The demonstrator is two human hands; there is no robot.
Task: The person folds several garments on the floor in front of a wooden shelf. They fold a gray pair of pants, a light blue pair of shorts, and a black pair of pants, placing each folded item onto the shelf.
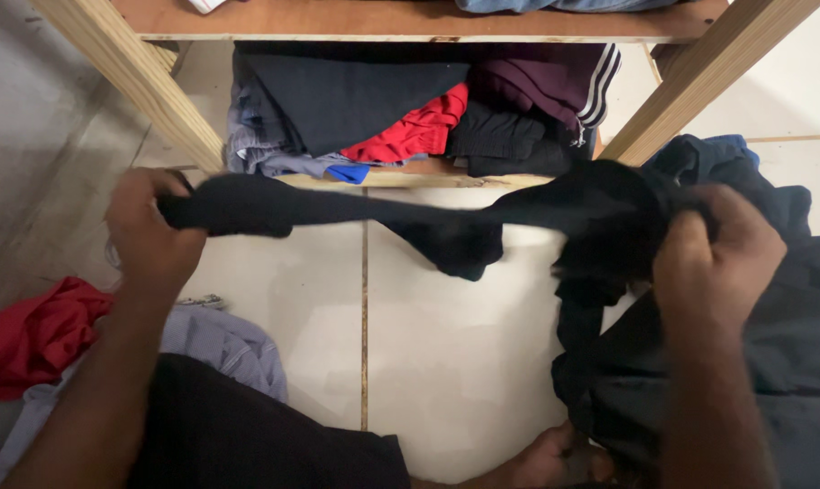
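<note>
Floor (428,362): pale tiles, one grout line running straight away from me between my arms.

Wooden shelf unit (401,23) ahead of me, slanted legs at either side. Its lower shelf (410,177) carries a stack of folded clothes: dark navy piece (347,95) on top at left, red piece (414,131) in the middle, maroon garment with white stripes (555,81) at right, grey-blue fabric (265,149) at the left edge.

Dark heap of clothes (790,299) on the floor at my right, reaching the frame's edge. At my left, a red cloth (30,335) lies beside a light blue striped piece (220,340), both on the floor.

Black garment (464,222): stretched level between my two hands, above the floor and in front of the lower shelf, a fold sagging at mid-span and its right end hanging down toward the dark heap.

Left hand (152,231): fingers closed around the garment's left end. Right hand (713,263): fingers closed, bunching the garment's right end.

My bare foot (555,457) shows at the bottom edge, touching the dark heap.
</note>
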